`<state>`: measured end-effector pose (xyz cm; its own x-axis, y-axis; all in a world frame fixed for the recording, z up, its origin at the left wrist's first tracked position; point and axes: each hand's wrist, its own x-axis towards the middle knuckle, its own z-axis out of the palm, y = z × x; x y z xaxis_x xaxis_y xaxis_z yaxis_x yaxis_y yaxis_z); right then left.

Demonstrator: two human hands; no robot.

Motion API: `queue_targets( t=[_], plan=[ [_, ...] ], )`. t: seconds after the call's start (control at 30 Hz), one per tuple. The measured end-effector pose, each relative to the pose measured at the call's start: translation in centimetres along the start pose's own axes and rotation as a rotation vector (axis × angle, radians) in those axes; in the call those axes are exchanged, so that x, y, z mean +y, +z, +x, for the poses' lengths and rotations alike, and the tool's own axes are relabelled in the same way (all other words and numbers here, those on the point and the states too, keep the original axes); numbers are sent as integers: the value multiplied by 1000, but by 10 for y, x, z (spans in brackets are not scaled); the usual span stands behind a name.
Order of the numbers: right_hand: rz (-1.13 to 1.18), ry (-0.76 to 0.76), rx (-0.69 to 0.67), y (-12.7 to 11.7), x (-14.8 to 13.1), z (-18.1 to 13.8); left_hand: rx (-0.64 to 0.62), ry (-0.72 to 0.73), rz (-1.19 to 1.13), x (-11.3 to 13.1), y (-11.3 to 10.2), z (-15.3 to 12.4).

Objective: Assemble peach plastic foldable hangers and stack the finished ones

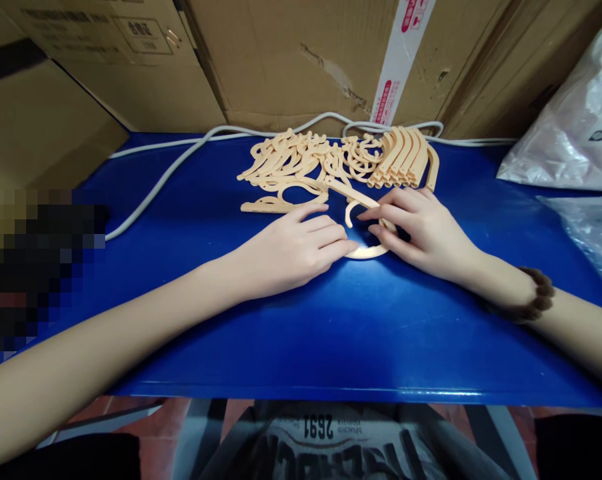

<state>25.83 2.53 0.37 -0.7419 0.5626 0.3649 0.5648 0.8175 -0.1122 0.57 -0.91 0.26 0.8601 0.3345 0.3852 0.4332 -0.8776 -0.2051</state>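
A loose pile of cream plastic hook-shaped pieces (301, 167) lies on the blue table top (331, 333), with a neat stack of the same pieces (403, 160) to its right. One curved piece (365, 252) lies in front of the pile between my hands. My left hand (291, 250) rests palm down on the table, fingers together, with its fingertips touching the left end of this piece. My right hand (421, 230) has its fingers curled over the piece's right side, pinching it against the table.
A white cable (181, 163) runs across the back of the table. Cardboard boxes (291, 60) stand along the far edge and at the left. Clear plastic bags (575, 127) lie at the right. A brown hair tie (535, 303) circles my right wrist.
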Motion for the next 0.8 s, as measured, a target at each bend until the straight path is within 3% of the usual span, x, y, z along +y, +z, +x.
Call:
queue_targets(
  t=[0.4,0.8],
  plan=[
    [-9,-117,-17,-1,-1,1,70,-2,57,-4,1,-1],
    [32,-201,-61,-6,-6,1,-12,-87,56,-2,1,-1]
  ],
)
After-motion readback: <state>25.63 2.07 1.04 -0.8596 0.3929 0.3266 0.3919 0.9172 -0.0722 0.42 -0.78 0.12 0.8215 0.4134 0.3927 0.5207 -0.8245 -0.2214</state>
